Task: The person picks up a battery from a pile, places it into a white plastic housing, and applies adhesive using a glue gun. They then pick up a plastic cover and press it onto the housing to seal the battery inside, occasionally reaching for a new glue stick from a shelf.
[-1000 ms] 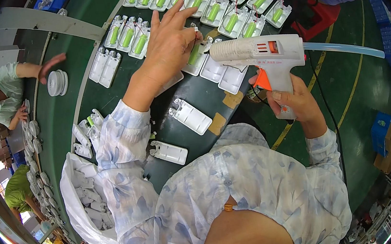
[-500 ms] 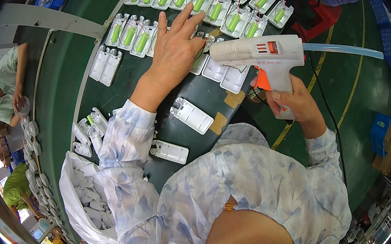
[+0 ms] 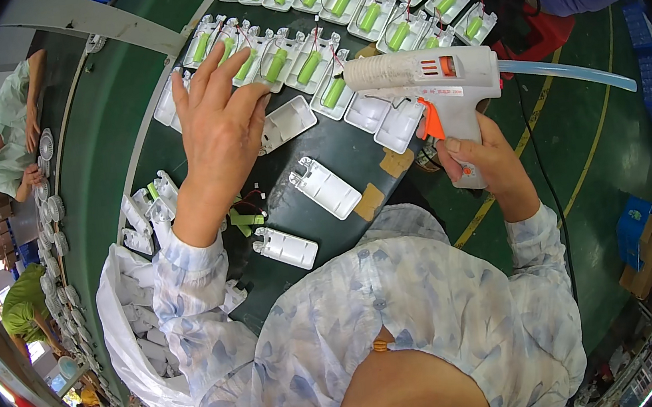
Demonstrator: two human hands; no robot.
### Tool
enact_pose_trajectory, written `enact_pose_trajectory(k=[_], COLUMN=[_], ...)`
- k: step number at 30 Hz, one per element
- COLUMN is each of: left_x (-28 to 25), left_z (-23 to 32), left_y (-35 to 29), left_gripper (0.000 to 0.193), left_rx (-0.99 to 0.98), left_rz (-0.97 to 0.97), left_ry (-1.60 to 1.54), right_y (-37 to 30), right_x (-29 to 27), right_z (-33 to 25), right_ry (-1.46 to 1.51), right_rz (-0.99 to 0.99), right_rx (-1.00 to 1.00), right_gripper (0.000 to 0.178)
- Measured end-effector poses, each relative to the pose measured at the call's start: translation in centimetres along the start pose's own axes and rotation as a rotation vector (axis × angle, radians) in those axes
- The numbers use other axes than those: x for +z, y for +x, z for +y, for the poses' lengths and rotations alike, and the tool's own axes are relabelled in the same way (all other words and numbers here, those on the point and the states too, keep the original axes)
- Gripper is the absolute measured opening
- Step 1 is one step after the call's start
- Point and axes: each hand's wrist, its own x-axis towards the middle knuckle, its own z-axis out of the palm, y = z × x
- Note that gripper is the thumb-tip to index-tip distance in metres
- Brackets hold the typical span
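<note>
My left hand is open, palm down with the fingers apart, above the left end of the nearer row of white plastic casings. Green cylindrical batteries with thin wires lie in these casings. Beside my thumb is an open white casing without a battery; whether the thumb touches it is hidden. My right hand grips the handle of a white hot glue gun with an orange trigger. Its nozzle points left towards the casings, and a translucent glue stick sticks out behind.
Bare casings lie on the dark table, with loose green batteries beside my left forearm. A white bag of parts stands at the left. A black cable hangs at the right. Co-workers sit beyond the left side.
My left hand has moved left and slightly nearer, uncovering several battery-filled casings and the casing beside the thumb. The glue gun has shifted slightly nearer in my right hand.
</note>
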Motion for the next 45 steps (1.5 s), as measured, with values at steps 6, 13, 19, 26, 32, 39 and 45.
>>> enact_pose_trajectory(k=[6,13,19,26,32,39,45], left_x=[-1.0,-2.5,-1.9,-1.4,-0.7,-0.6,1.6], left_z=[-0.7,-2.5,-2.1,-1.1,-3.1,-4.8,-6.3], left_y=[-2.8,-7.5,-10.2,-10.1,-11.6,-11.5,-11.0], left_gripper=[0.014,0.012,0.022,0.025,0.017,0.022,0.015], left_rx=[-0.06,-0.517,-0.531,-0.501,-0.665,-1.041,-0.931], left_rz=[0.004,-0.213,-0.258,-0.377,-0.154,0.431,0.128], left_ry=[0.03,-0.123,-0.136,0.134,-0.391,-1.384,-0.928], right_y=[-0.9,-1.1,-1.5,-1.4,-1.7,-2.6,-4.1], right_x=[-0.3,-0.1,-0.4,-0.2,-0.4,-0.7,-1.1], right_z=[0.0,0.6,1.1,1.4,1.7,1.2,0.7], right_ry=[0.003,-0.046,0.113,0.142,0.144,0.097,0.0], right_rz=[-0.007,0.007,-0.038,-0.065,-0.03,-0.011,0.011], right_rx=[-0.01,-0.03,-0.112,-0.137,-0.132,-0.122,-0.086], right_gripper=[0.031,0.043,0.065,0.067,0.067,0.066,0.056])
